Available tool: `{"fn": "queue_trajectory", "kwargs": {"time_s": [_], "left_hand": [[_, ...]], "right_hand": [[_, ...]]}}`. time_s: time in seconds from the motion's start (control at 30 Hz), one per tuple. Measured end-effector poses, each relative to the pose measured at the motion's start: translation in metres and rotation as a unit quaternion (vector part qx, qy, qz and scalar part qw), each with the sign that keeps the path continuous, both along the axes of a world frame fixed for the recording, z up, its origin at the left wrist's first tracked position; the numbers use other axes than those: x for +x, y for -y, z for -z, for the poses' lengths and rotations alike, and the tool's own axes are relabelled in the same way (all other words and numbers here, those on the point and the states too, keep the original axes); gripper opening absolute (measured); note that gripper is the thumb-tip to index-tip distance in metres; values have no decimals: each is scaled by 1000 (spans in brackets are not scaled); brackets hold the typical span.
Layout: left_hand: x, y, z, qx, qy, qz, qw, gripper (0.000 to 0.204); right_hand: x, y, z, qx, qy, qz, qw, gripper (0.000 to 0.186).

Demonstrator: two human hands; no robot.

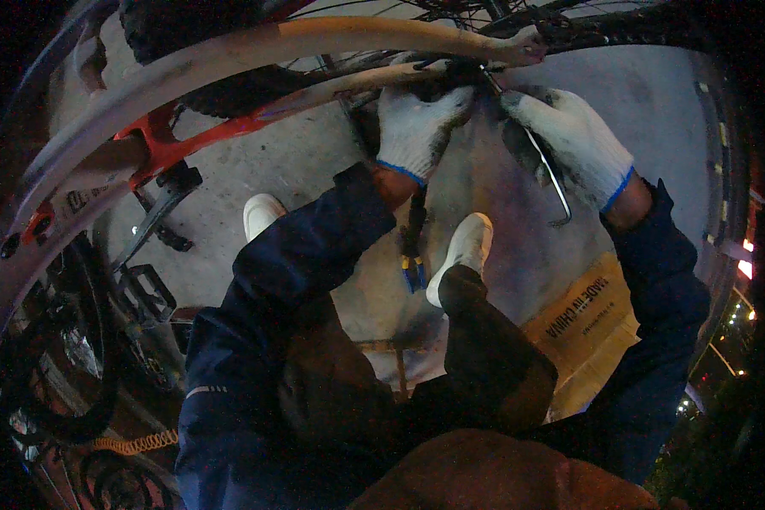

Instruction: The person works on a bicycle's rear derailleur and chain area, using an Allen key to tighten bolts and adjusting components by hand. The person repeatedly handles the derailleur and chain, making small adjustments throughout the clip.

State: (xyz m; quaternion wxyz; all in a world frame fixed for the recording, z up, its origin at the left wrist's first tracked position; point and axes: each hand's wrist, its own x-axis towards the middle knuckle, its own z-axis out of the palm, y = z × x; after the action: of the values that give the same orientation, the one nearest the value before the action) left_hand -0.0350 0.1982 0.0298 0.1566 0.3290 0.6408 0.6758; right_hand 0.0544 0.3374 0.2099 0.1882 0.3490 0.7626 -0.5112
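A bicycle frame with pale orange, red and purplish tubes stretches across the upper part of the view. My left hand, in a white knit glove with a blue cuff, is closed by the lower tube near the frame's rear end. Its thumb points right, and what its fingers grip is hidden in dark parts. My right hand, gloved alike with dark smudges, is wrapped round a long metal hex key. The key's bent end hangs below the hand. Its upper end reaches the dark parts by the frame's rear end, where contact is unclear.
Pliers with blue and yellow handles lie on the grey floor between my white shoes. Flattened cardboard lies at right. A pedal, black tyres and an orange coiled hose are at left. A spoked wheel is behind the frame.
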Motion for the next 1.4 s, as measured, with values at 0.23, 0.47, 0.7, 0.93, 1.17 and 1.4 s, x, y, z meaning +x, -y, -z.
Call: {"fn": "queue_trajectory", "kwargs": {"time_s": [0.23,0.47,0.7,0.93,1.17,1.4], "left_hand": [[0,12,-2,-89,-262,-74,958,25],[1,15,-9,-105,-175,-34,978,31],[-4,16,-2,-110,-282,-59,951,27],[-2,18,-6,-145,-331,-67,930,27],[-2,22,-10,-208,-319,-51,923,31],[-3,16,-1,-148,-319,-86,932,27]], "right_hand": [[-7,8,-4,1,-49,-2,999,34],[-11,13,-4,-43,12,21,999,36],[-22,0,9,25,-12,-88,996,39],[-10,5,2,20,-14,-25,999,35],[-21,-8,0,9,46,11,999,34],[-12,-12,21,-144,-43,59,987,32]]}}
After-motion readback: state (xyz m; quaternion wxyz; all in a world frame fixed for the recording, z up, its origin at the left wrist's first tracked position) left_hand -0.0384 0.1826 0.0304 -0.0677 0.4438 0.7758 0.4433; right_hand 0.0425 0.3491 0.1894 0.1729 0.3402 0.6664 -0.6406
